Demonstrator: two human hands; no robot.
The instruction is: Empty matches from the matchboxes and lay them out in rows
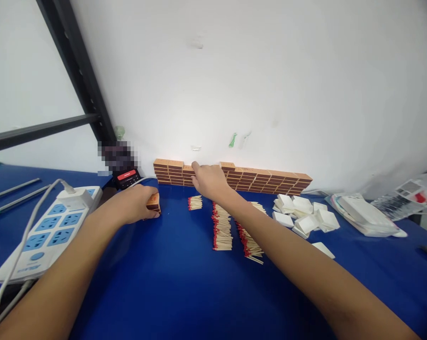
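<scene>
My left hand (133, 204) rests on the blue table (171, 283), fingers closed round a small stack of orange matchboxes (153, 202). My right hand (208, 181) reaches to the back wall and touches the top of a long row of stacked orange matchboxes (263, 180); its fingers curl over one box, whether gripping it I cannot tell. Below that hand lie bundles of red-tipped matches (222, 229), a small bunch (195, 202) and another pile (249, 243).
A white power strip (46, 231) with a plugged cable lies at the left. White inner trays (305, 215) are heaped at the right, with plastic packets (369, 212) beyond. A black device (127, 178) sits by the wall. A dark metal frame (82, 85) rises at the left.
</scene>
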